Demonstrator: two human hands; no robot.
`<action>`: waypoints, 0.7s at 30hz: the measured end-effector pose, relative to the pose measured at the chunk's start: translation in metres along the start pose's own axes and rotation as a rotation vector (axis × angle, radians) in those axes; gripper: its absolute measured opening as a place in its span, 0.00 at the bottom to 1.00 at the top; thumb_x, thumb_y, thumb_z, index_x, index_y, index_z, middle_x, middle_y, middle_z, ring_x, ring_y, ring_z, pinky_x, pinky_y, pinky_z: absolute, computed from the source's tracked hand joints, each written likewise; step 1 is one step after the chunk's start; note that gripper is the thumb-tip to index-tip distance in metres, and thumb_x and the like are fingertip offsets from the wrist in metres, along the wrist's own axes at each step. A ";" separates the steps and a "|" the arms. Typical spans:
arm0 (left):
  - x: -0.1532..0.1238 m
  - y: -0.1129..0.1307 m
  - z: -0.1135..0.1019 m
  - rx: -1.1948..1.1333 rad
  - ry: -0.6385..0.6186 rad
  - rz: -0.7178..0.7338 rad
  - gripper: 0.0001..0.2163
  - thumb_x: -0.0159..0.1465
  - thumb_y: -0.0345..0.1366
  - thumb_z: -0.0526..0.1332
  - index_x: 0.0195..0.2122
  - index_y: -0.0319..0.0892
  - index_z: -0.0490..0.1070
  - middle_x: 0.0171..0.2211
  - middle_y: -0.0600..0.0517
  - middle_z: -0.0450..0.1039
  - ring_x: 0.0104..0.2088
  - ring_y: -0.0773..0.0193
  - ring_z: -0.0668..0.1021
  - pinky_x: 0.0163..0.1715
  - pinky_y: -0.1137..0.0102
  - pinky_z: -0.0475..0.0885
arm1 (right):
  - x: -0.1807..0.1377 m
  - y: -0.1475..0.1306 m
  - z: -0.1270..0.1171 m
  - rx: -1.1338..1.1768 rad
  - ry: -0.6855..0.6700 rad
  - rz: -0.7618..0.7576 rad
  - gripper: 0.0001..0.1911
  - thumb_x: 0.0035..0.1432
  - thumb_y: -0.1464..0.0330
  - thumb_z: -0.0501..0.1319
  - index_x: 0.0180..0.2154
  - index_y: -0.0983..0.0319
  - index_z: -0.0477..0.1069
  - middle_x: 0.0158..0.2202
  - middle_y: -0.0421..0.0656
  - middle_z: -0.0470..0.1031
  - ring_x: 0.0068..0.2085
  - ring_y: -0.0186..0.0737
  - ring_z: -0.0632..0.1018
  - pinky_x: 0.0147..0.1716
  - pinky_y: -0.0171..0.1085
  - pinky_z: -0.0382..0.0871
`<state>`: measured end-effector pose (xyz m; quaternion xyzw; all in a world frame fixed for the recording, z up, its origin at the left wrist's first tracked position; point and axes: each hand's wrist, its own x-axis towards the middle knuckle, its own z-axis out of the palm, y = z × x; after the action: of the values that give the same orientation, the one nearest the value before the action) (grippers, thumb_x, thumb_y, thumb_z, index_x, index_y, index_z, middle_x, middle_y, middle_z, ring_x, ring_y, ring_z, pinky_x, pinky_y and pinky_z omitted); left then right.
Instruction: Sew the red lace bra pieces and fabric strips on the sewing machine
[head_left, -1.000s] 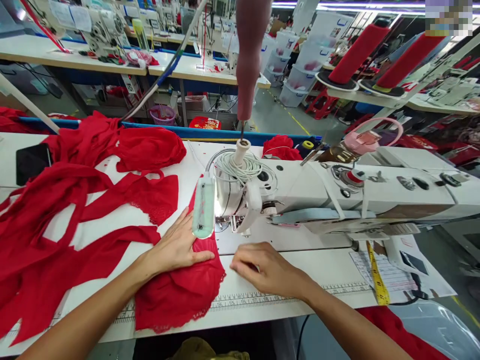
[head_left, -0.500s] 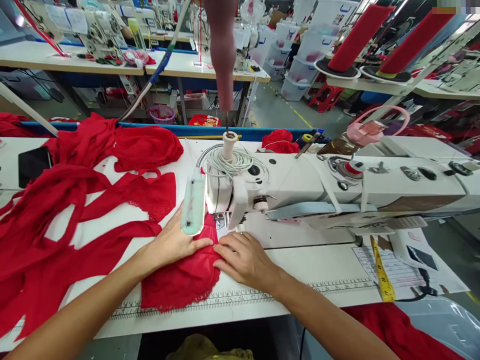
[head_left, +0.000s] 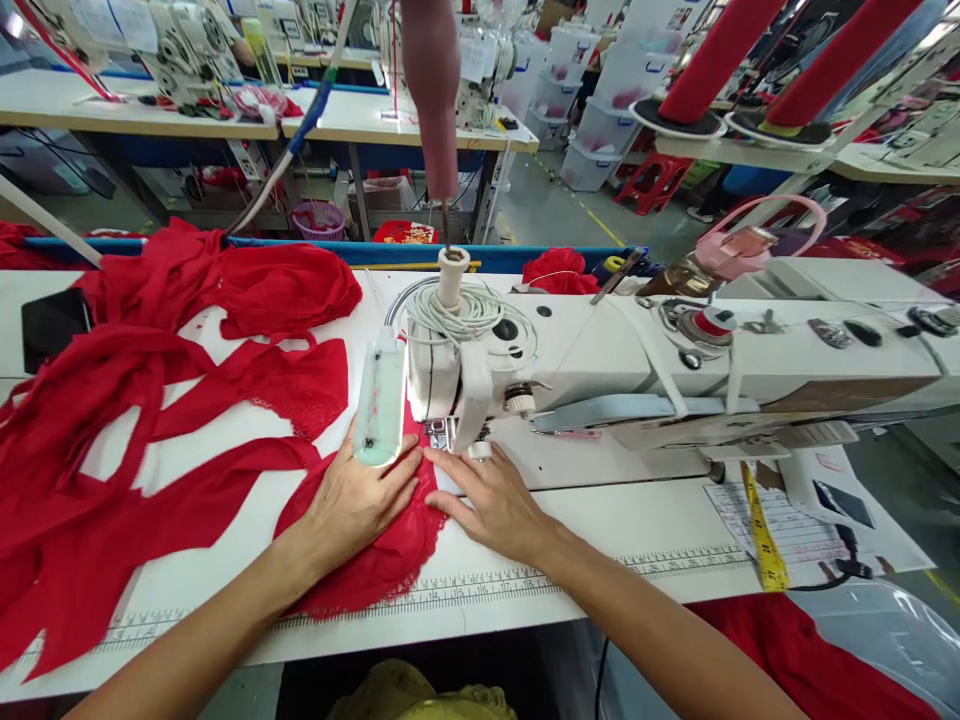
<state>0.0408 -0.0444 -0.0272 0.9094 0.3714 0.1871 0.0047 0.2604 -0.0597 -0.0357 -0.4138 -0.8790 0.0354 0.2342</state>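
Note:
A piece of red lace fabric (head_left: pixel 382 560) lies on the white table in front of the sewing machine (head_left: pixel 600 370). My left hand (head_left: pixel 356 500) lies flat on the fabric, fingers stretched toward the presser foot (head_left: pixel 442 435). My right hand (head_left: pixel 491 500) rests beside it on the fabric's right edge, fingers extended and pointing at the needle area. A pale green lamp (head_left: pixel 379 400) on the machine head hides part of my left hand's fingers. The fabric's far edge runs under the machine head.
A heap of red fabric pieces (head_left: pixel 150 400) covers the table's left half, with a dark phone (head_left: pixel 49 325) beyond. A yellow measuring tape (head_left: pixel 761 530) and papers lie at right. Red thread cones (head_left: pixel 712 60) stand on a rack behind. Other sewing tables fill the background.
My right hand moved left and forward from the bare table onto the fabric's edge by the presser foot. The fabric slid forward under the machine head with both hands.

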 end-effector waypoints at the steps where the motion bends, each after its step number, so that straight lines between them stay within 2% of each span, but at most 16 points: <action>1: 0.000 0.000 0.001 0.017 0.004 0.007 0.13 0.70 0.31 0.54 0.51 0.37 0.75 0.49 0.40 0.77 0.50 0.49 0.76 0.54 0.46 0.71 | 0.001 0.001 0.001 -0.039 -0.007 0.022 0.22 0.71 0.57 0.54 0.57 0.62 0.71 0.37 0.49 0.77 0.40 0.46 0.73 0.42 0.44 0.62; 4: -0.003 -0.001 0.004 0.030 -0.010 0.027 0.14 0.70 0.28 0.53 0.53 0.35 0.73 0.48 0.40 0.78 0.46 0.52 0.79 0.54 0.47 0.71 | 0.003 0.003 0.004 -0.130 -0.032 0.005 0.21 0.71 0.59 0.54 0.58 0.63 0.71 0.35 0.49 0.76 0.40 0.47 0.73 0.43 0.46 0.61; 7: -0.006 -0.004 0.005 -0.012 -0.043 0.030 0.14 0.71 0.30 0.53 0.54 0.35 0.72 0.49 0.40 0.78 0.46 0.53 0.79 0.57 0.48 0.69 | 0.002 0.002 0.003 -0.132 -0.015 0.000 0.20 0.70 0.61 0.55 0.57 0.64 0.72 0.34 0.48 0.76 0.39 0.46 0.73 0.44 0.46 0.60; 13: -0.015 -0.003 0.003 -0.047 -0.090 -0.024 0.15 0.72 0.33 0.51 0.55 0.38 0.73 0.46 0.42 0.78 0.45 0.54 0.80 0.57 0.48 0.69 | -0.005 -0.008 -0.006 -0.049 0.055 -0.085 0.11 0.68 0.65 0.59 0.46 0.62 0.76 0.39 0.45 0.77 0.36 0.40 0.72 0.42 0.43 0.59; 17: -0.013 -0.005 0.006 -0.080 -0.095 -0.077 0.15 0.72 0.33 0.52 0.55 0.40 0.73 0.50 0.41 0.77 0.51 0.52 0.77 0.57 0.50 0.70 | -0.004 -0.006 -0.003 -0.059 0.061 -0.084 0.11 0.68 0.65 0.59 0.47 0.63 0.76 0.38 0.45 0.77 0.36 0.40 0.73 0.41 0.43 0.59; 21: -0.004 -0.013 0.011 -0.116 -0.078 -0.072 0.14 0.72 0.34 0.53 0.54 0.41 0.73 0.55 0.42 0.74 0.57 0.50 0.74 0.58 0.51 0.70 | -0.004 -0.001 0.003 -0.090 0.056 -0.046 0.14 0.67 0.64 0.60 0.51 0.62 0.75 0.35 0.46 0.76 0.38 0.43 0.74 0.42 0.44 0.59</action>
<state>0.0331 -0.0369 -0.0405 0.9003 0.3919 0.1724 0.0788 0.2604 -0.0633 -0.0396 -0.4046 -0.8821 -0.0212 0.2405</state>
